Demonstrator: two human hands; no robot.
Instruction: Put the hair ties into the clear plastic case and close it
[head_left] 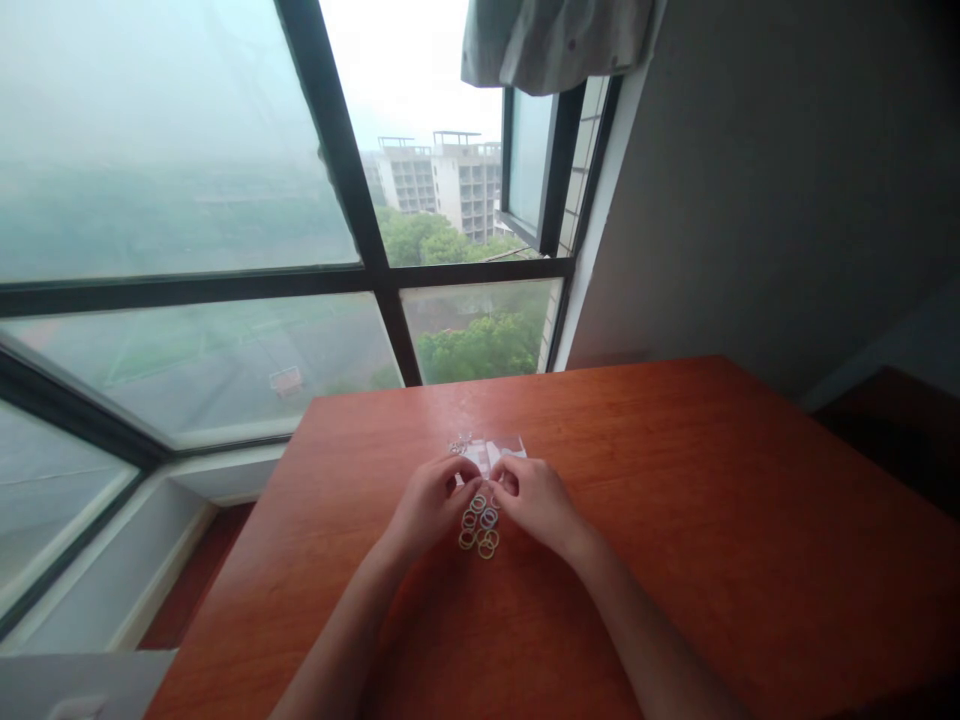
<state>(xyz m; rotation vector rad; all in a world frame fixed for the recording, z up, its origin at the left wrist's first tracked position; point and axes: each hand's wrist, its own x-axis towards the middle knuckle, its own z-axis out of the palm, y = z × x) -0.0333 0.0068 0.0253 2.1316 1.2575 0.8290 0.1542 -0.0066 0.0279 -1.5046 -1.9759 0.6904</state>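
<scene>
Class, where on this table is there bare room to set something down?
The table is bare from the right hand to its right edge, and from the left hand to its left edge. It is crowded around the hands: rings nearer, clear plastic just beyond.

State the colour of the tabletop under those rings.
The tabletop is a reddish-brown wood tone, shown best in the head view, the only one here.

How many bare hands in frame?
2. Left hand and right hand, both over the table, fingertips close together at the far end of the small rings. Some fingers are hidden, but both hands are plain.
</scene>
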